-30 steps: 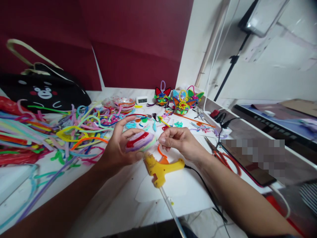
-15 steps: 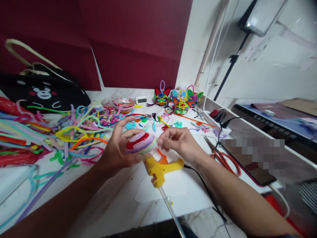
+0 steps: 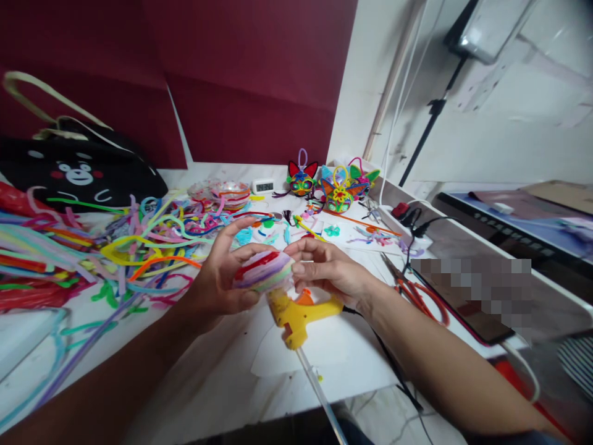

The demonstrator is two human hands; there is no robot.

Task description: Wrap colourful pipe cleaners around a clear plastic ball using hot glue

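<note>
Striped piece (image 3: pixel 265 271) is in L fingers (image 3: pixel 243 301), R fingers (image 3: pixel 311 271) prob. touching.

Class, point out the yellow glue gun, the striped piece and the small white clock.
Yellow glue gun (image 3: pixel 303 316): head view, middle of its body.
Striped piece (image 3: pixel 265 272): head view, its striped surface.
White clock (image 3: pixel 264 186): head view, its display.
</note>
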